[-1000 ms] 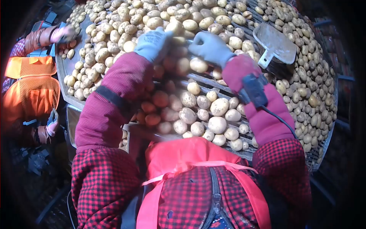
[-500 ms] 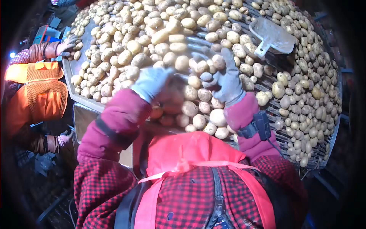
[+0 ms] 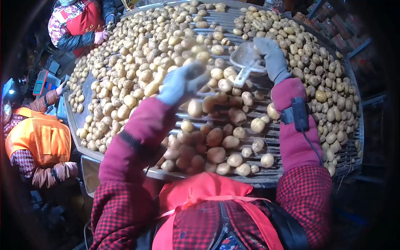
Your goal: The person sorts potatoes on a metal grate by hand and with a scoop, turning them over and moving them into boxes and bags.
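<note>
Both my hands wear grey-blue gloves above a slatted sorting table (image 3: 260, 135) spread with potatoes. My left hand (image 3: 182, 83) is slightly blurred, its fingers bent but apart, just above loose potatoes (image 3: 194, 107); I see nothing held in it. Farther right, my right hand (image 3: 271, 58) has its fingers bent over the right edge of a worn metal scoop (image 3: 245, 56). The scoop's short handle (image 3: 241, 78) points toward me. Its right edge is partly covered by the glove. Several potatoes (image 3: 216, 154) lie on the slats nearer my body, some in shadow.
A dense potato heap (image 3: 137, 75) covers the table's left side, another heap (image 3: 333, 91) its right. A person in an orange vest (image 3: 41, 139) stands at the left edge. Another person in a red apron (image 3: 85, 21) works at the far left corner. A box (image 3: 89, 171) stands near my left arm.
The view has shifted, showing more of the far end. My right hand has moved from the potatoes to the scoop, which now lies farther left and closer. My left hand has shifted right.
</note>
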Tool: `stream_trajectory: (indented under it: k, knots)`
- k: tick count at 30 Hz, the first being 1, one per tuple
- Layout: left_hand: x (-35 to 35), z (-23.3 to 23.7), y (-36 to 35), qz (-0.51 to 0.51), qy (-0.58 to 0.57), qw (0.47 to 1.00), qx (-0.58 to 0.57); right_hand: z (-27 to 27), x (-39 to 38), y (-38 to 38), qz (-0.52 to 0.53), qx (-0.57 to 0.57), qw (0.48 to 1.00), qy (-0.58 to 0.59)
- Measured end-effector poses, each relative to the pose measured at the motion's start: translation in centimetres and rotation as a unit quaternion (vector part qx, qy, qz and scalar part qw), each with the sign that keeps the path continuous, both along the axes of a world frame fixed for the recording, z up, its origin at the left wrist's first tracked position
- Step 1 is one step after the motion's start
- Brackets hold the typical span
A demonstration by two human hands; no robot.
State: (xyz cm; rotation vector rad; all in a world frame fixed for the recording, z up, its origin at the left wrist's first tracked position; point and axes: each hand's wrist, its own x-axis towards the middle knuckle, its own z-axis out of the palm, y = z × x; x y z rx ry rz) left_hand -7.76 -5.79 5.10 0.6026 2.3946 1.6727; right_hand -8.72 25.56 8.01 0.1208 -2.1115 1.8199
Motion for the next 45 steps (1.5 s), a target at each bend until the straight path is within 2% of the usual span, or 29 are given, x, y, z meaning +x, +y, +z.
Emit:
stream_trajectory:
  k: [1, 2, 3, 4, 5, 6, 8, 9, 12, 13, 15, 17, 18, 20, 21, 23, 24, 25, 26, 28, 29, 32, 34, 36, 37, 41, 42, 44, 45]
  knots:
    - [-0.7, 2.8, 2.6, -0.001, 0.021, 0.999, -0.049, -5.3, -2.7, 4.0, 0.029, 0.161, 0.98, 0.116]
    - [-1.3, 5.6, 5.1, -0.002, 0.042, 0.994, -0.098, -6.1, -3.5, 5.0, 0.017, 0.188, 0.977, 0.094]
    - [-3.2, 4.0, 7.8, -0.014, 0.072, 0.996, -0.055, -6.9, -4.2, 5.9, 0.005, 0.216, 0.974, 0.072]
    - [-5.3, 2.3, 10.3, -0.027, 0.101, 0.994, -0.013, -6.5, -2.7, 3.9, -0.046, 0.105, 0.99, -0.083]
    - [-6.4, 2.4, 12.3, -0.045, 0.149, 0.985, -0.071, -6.4, -2.0, 3.1, -0.097, -0.013, 0.966, -0.238]
    - [-7.1, 2.2, 13.9, -0.066, 0.195, 0.97, -0.131, -9.9, -2.9, 5.1, -0.136, 0.142, 0.97, -0.143]
    - [-7.6, -1.2, 16.0, -0.006, 0.267, 0.953, -0.146, -11.7, -1.8, 5.3, -0.136, 0.109, 0.967, -0.188]
    - [-7.9, -3.0, 16.9, 0.023, 0.3, 0.941, -0.153, -15.0, -2.8, 6.7, -0.127, 0.085, 0.969, -0.196]
    - [-8.0, -2.7, 17.9, -0.037, 0.027, 0.997, -0.066, -12.4, -1.0, 5.1, -0.132, 0.01, 0.974, -0.183]
    - [-8.0, -3.7, 17.9, -0.025, 0.09, 0.995, -0.039, -10.7, -0.5, 4.2, -0.106, -0.01, 0.975, -0.197]
    - [-11.8, -8.6, 18.6, -0.032, 0.038, 0.998, 0.035, -10.1, -1.1, 4.4, -0.074, -0.031, 0.975, -0.206]
    - [-11.7, -6.5, 16.5, 0.025, 0.01, 1.0, -0.001, -6.2, -1.8, 2.8, -0.068, -0.163, 0.936, -0.303]
    - [-12.2, -7.0, 15.8, 0.035, 0.003, 0.999, 0.025, -4.8, -1.6, 1.5, -0.098, -0.049, 0.961, -0.256]
    - [-12.7, -6.5, 14.2, 0.062, 0.003, 0.996, 0.061, -2.4, -2.3, 0.0, -0.124, -0.04, 0.968, -0.216]
    - [-12.8, -6.2, 13.4, 0.079, 0.009, 0.994, 0.069, -4.2, -3.1, 1.5, -0.108, 0.084, 0.98, -0.145]
    - [-12.9, -5.5, 11.3, 0.069, 0.049, 0.991, 0.099, -3.5, -2.5, 1.4, -0.132, 0.103, 0.982, -0.09]
    - [-13.0, -5.5, 9.6, 0.043, 0.082, 0.988, 0.12, -3.2, -1.5, 0.7, -0.125, 0.055, 0.988, -0.065]
    - [-11.4, -3.9, 7.0, 0.056, 0.156, 0.986, 0.015, -2.7, -0.4, -0.1, -0.118, 0.008, 0.992, -0.04]
    - [-10.0, -2.9, 4.4, 0.062, 0.315, 0.942, -0.092, -2.1, 1.3, -1.1, -0.097, 0.014, 0.995, 0.032]
    - [-6.1, -4.8, -0.7, 0.07, 0.395, 0.895, -0.194, 0.9, 5.9, -4.6, -0.059, 0.032, 0.997, 0.032]
    - [-3.2, -4.9, -3.3, 0.063, 0.375, 0.885, -0.268, 1.2, 7.6, -6.3, -0.067, 0.018, 0.998, -0.007]
    - [3.1, -4.9, -10.0, 0.039, 0.316, 0.845, -0.43, 0.6, 11.3, -10.8, 0.053, 0.004, 0.997, -0.058]
    - [5.3, -3.8, -13.4, 0.069, 0.202, 0.847, -0.486, -1.1, 11.7, -13.7, 0.159, 0.016, 0.985, -0.07]
    - [7.0, -2.8, -15.5, 0.064, 0.203, 0.792, -0.572, -3.1, 11.3, -17.0, 0.172, -0.046, 0.97, -0.169]
    - [7.5, -3.5, -16.3, 0.099, 0.214, 0.785, -0.573, -2.8, 10.6, -18.4, 0.221, 0.006, 0.963, -0.152]
    - [8.0, -4.9, -19.5, 0.135, 0.282, 0.781, -0.54, -5.0, 8.9, -21.8, 0.244, 0.151, 0.956, -0.064]
    - [7.7, -4.0, -20.1, 0.139, 0.25, 0.79, -0.542, -5.2, 8.4, -22.3, 0.255, 0.165, 0.951, -0.058]
    - [6.1, -4.3, -23.5, 0.183, 0.205, 0.808, -0.521, -7.1, 7.1, -23.2, 0.237, 0.26, 0.934, 0.066]
    - [5.7, -4.2, -25.3, 0.168, 0.229, 0.803, -0.524, -7.3, 6.5, -24.0, 0.239, 0.281, 0.925, 0.095]
